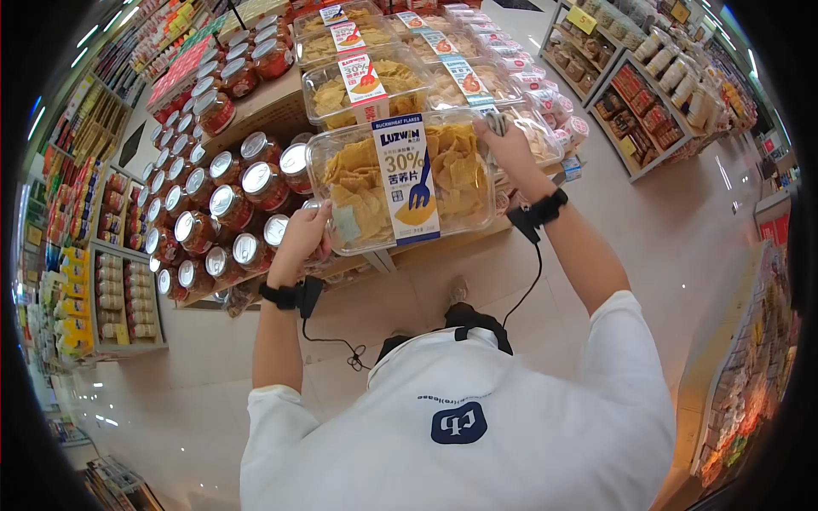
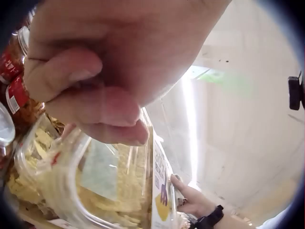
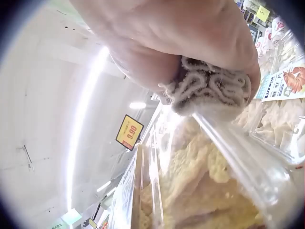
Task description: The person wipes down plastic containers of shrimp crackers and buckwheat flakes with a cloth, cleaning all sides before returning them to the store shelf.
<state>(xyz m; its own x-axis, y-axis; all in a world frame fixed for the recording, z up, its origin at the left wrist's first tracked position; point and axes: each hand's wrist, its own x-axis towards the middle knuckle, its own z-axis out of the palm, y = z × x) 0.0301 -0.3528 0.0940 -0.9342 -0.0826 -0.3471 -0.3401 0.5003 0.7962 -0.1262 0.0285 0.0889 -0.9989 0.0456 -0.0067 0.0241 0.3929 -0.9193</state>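
A clear plastic box of buckwheat flakes (image 1: 354, 175), with a white and blue paper band (image 1: 407, 179), is tilted toward me at the front of the display. My left hand (image 1: 300, 243) grips its lower left corner; in the left wrist view the curled fingers (image 2: 112, 112) overlap the box's end, close to a pale label (image 2: 100, 174). At the upper right corner is my right hand (image 1: 511, 153), its fingers curled round a bunched grey cloth (image 3: 209, 88). The cloth lies against the box's rim (image 3: 233, 148) in the right wrist view.
More boxes of yellow flakes (image 1: 396, 89) stand behind, beside boxes of paler snacks (image 1: 477, 85). Rows of lidded jars (image 1: 226, 204) fill the left of the display. Shelving (image 1: 639, 111) stands across the tiled floor (image 1: 682, 200) at right. A yellow price sign (image 3: 129, 132) hangs above.
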